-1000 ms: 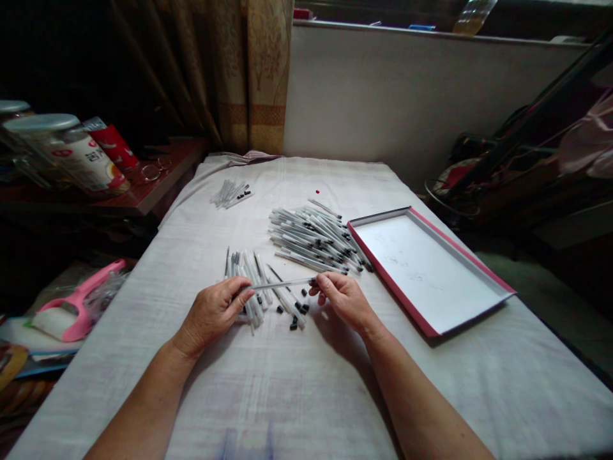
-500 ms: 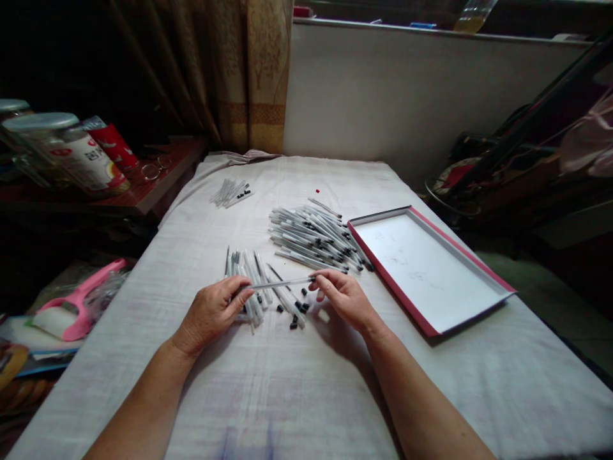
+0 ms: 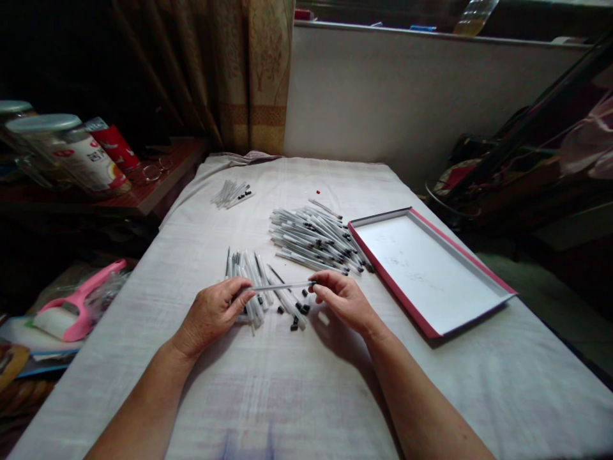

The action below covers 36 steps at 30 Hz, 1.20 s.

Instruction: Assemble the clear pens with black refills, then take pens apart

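Observation:
A clear pen [image 3: 282,287] lies level between my two hands, above the cloth. My left hand [image 3: 215,311] pinches its left end between thumb and fingers. At the other end, which is dark, the thumb and fingers of my right hand [image 3: 342,298] are closed on the pen. Below it lie loose pen parts [image 3: 255,306]: clear barrels, dark refills and several small black caps [image 3: 294,324]. Just beyond, a large heap of pens [image 3: 311,236] with black ends spreads out. A white eraser-like piece [image 3: 324,318] rests under my right hand.
A shallow pink-edged box lid [image 3: 433,333] stands to the right on the white tablecloth [image 3: 230,396]. Farther back are a small bunch of clear tubes [image 3: 227,193] and a tiny red piece [image 3: 318,191]. Jars [image 3: 79,156] and a pink tape dispenser [image 3: 79,306] are at the left.
My right fingers have curled slightly closer around the pen's dark end. Both hands stay in almost the same place, and the piles have not changed.

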Available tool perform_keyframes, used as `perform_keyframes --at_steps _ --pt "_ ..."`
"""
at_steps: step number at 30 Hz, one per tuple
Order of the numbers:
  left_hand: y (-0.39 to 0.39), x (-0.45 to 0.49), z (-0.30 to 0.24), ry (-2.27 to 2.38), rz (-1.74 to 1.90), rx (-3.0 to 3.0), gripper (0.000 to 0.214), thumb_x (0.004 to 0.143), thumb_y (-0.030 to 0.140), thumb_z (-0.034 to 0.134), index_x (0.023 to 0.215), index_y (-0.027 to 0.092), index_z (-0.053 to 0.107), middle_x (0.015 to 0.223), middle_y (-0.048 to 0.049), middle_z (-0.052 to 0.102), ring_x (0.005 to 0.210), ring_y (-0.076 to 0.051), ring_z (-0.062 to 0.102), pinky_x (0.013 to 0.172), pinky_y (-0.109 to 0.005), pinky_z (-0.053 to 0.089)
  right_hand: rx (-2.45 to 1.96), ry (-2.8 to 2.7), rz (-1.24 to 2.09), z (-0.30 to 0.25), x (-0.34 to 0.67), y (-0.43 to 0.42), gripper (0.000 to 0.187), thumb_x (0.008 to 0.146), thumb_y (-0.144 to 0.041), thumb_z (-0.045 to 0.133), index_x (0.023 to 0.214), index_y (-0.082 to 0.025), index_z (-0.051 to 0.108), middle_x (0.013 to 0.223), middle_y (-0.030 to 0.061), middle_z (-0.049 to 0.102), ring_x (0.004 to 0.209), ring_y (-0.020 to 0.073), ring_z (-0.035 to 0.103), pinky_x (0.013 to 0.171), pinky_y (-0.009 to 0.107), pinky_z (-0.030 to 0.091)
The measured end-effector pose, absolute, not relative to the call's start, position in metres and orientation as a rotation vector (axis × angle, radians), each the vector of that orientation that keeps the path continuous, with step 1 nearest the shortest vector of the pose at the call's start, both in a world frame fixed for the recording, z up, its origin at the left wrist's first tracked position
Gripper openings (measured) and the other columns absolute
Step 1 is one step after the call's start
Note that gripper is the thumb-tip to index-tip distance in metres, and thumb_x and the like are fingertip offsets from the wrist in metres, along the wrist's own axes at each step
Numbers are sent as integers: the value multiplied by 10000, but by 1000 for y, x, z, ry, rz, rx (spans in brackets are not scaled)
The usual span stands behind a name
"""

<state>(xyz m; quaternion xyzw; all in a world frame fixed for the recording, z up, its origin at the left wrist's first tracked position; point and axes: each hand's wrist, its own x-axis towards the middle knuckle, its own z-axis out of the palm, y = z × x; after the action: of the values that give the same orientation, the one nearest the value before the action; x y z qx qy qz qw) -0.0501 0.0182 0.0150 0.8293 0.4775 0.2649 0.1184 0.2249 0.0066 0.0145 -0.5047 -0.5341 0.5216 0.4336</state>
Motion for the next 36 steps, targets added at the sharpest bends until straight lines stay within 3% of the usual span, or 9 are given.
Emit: perform_keyframes --at_steps 8,15,21,26,36 --pt "18 -49 17 1396 767 2422 327 950 466 434 943 217 645 818 -12 714 708 -154 672 659 -244 489 -1368 -1360 1282 14 225 7 435 799 -581 572 669 -168 616 629 37 659 489 108 529 467 229 416" --pt "18 -49 17 1388 754 2412 315 947 459 444 944 217 645 821 -14 711 706 -154 668 655 -244 486 -1296 -1307 1339 18 225 7 253 715 -417 675 789 -177 649 705 23 683 550 108 563 545 242 473" --pt "18 -48 18 1388 761 2391 323 938 468 445 939 221 654 839 -21 721 725 -159 675 669 -248 499 -1272 -1255 1367 14 224 7 284 699 -397 701 873 -178 658 730 25 694 572 115 582 547 243 483" --pt "17 -47 19 1383 770 2403 303 937 450 456 932 219 653 814 -13 718 710 -157 675 656 -246 497 -1321 -1297 1335 12 224 8 294 768 -463 634 748 -170 651 682 26 684 506 94 532 503 229 447" --pt "18 -50 22 1433 747 2371 326 931 463 443 927 221 661 819 -21 725 708 -159 672 658 -236 497 -1332 -1282 1257 8 231 11 217 699 -362 687 810 -176 672 685 0 651 581 121 567 540 244 455"
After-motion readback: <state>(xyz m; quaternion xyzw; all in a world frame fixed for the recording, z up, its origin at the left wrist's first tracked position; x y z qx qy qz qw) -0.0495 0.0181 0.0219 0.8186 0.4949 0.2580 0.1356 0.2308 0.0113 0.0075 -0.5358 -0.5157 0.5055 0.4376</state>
